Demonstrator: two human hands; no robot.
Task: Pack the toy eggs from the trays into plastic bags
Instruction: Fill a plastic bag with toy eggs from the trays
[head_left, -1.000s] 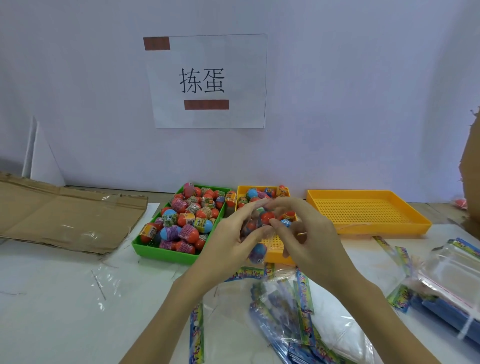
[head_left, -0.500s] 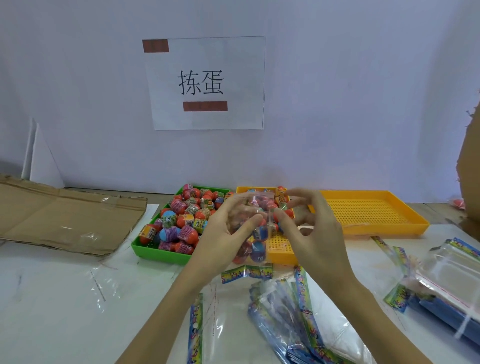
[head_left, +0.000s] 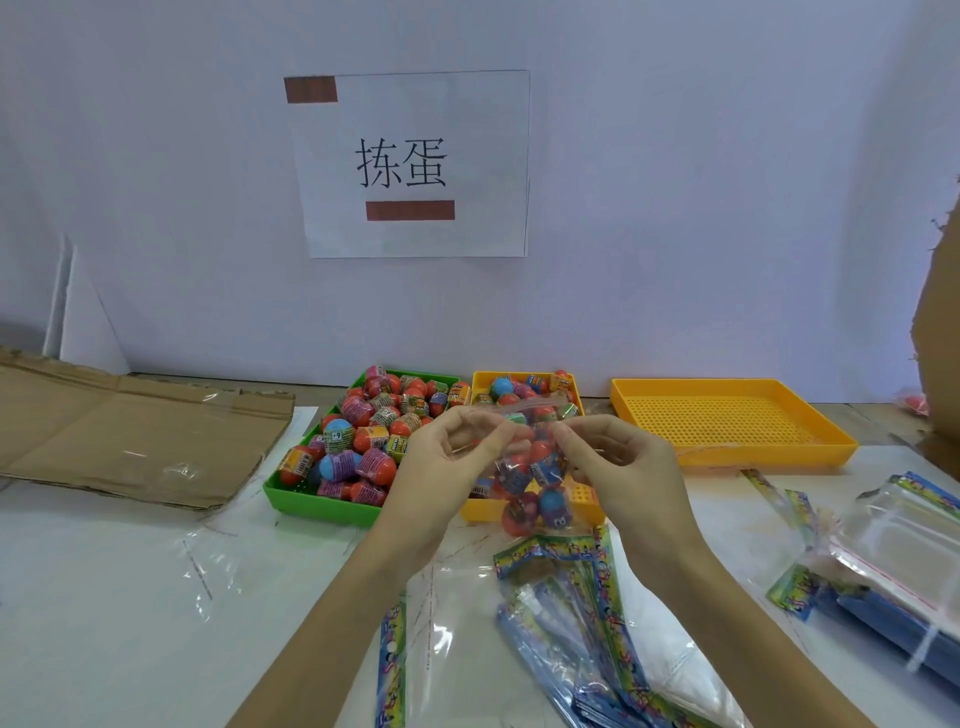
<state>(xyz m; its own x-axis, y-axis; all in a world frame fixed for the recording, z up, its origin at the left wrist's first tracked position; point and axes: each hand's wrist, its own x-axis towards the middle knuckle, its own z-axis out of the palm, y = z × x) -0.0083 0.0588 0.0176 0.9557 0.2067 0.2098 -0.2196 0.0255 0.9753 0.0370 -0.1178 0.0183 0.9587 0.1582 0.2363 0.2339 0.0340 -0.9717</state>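
Observation:
A clear plastic bag (head_left: 530, 483) with several toy eggs in it hangs in the air in front of the trays. My left hand (head_left: 447, 467) pinches its top edge on the left and my right hand (head_left: 618, 467) pinches it on the right. Behind the hands, the green tray (head_left: 317, 501) is heaped with red, blue and pink toy eggs (head_left: 363, 441). The small yellow tray (head_left: 519, 376) next to it holds several more eggs, partly hidden by the bag.
An empty yellow mesh tray (head_left: 727, 421) stands at the right. Flat printed bags (head_left: 587, 623) lie on the white table below my hands, more bags (head_left: 893, 551) at the right edge. Flattened cardboard (head_left: 130, 431) lies at the left. A paper sign hangs on the wall.
My hands have lifted the bag with the eggs up off the yellow tray and drawn apart along its top edge. The eggs now hang lower in the bag.

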